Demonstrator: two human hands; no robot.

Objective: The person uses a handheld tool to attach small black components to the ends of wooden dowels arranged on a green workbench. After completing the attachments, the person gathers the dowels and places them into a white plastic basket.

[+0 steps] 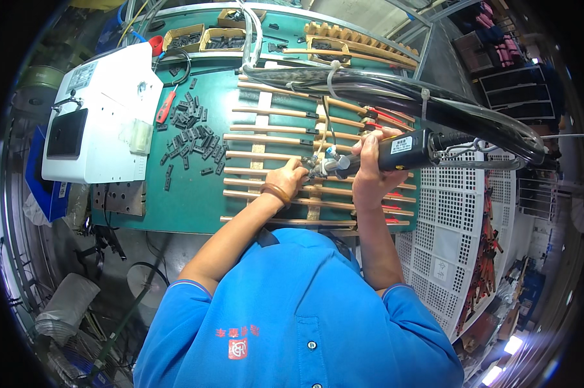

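My right hand [371, 174] is wrapped round a black powered screwdriver [405, 151], which lies sideways with its metal nose pointing left. My left hand [284, 180], wearing a brown bangle, has its fingers closed at the middle of a copper-coloured rod [259, 155], just by the screwdriver's nose. The small part between those fingertips and the bit is hard to make out. More copper-coloured rods [250, 200] lie side by side across two pale strips [259, 123]. Small black blocks [310, 141] sit on several of them, and red pieces [395, 207] show at their right ends.
Loose black blocks [188, 136] are heaped on the green table [201, 207], beside a red-handled tool [166, 106]. A white machine [104, 116] stands at left. Thick cables [395, 90] hang overhead, cardboard boxes [222, 40] line the back, and a perforated white rack [440, 226] stands right.
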